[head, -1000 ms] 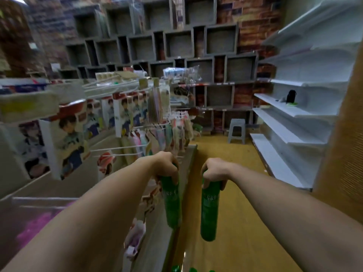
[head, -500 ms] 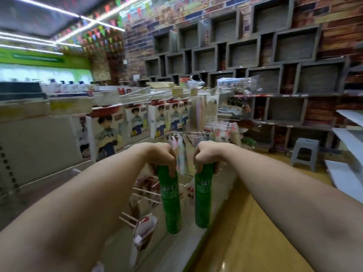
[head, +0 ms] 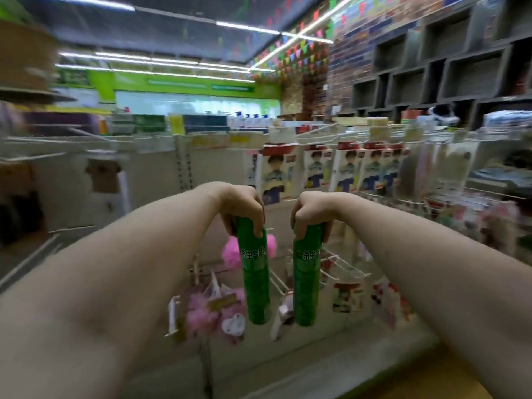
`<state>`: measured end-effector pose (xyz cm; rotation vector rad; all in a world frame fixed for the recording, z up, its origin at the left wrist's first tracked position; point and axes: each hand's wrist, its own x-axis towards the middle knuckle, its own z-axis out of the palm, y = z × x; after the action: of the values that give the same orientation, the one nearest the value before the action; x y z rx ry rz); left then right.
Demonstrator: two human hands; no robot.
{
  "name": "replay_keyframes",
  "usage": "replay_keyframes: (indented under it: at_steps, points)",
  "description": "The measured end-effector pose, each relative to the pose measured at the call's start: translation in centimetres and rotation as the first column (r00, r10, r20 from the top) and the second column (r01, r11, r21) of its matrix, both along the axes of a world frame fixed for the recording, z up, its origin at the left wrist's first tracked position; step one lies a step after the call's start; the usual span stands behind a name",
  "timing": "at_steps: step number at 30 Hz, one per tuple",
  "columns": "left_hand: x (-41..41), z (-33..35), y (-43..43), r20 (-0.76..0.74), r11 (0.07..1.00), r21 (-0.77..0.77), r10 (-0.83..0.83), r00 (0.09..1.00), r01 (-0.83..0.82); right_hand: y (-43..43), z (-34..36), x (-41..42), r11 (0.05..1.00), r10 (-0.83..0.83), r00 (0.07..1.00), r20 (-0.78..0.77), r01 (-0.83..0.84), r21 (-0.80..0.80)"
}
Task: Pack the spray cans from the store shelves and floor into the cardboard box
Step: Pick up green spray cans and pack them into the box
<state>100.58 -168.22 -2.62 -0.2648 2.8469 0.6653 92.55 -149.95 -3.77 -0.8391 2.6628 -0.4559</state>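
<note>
Two tall green spray cans hang upright from my hands in the middle of the view. My left hand (head: 243,207) grips the top of the left spray can (head: 255,279). My right hand (head: 309,213) grips the top of the right spray can (head: 306,283). The cans are side by side, a small gap between them, both held out in front of me at arm's length. The cardboard box is not in view.
A white peg rack (head: 342,262) with hanging goods stands right in front: pink bath puffs (head: 201,312), boxed packs with a pictured figure (head: 279,174). Grey wall cubbies (head: 466,73) at the right. Yellow floor (head: 431,381) at the lower right.
My view has swung left, from the aisle and the white shelves to the peg rack and the far green wall. Both hands kept their grip on the cans and moved closer together.
</note>
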Motion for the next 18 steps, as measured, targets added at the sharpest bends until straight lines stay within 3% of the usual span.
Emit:
replay_keyframes:
  at_steps: [9, 18]
  points:
    - [14.5, 1.2, -10.3, 0.0, 0.952, -0.042, 0.302, 0.953, -0.302, -13.9, 1.5, 9.5, 0.944, 0.329, 0.944, -0.007, -0.329, -0.001]
    - [34.1, 0.6, -21.8, -0.02, 0.797, -0.03, 0.602, 0.798, -0.603, -30.9, 0.0, 25.5, 0.793, 0.61, 0.792, -0.014, -0.609, 0.022]
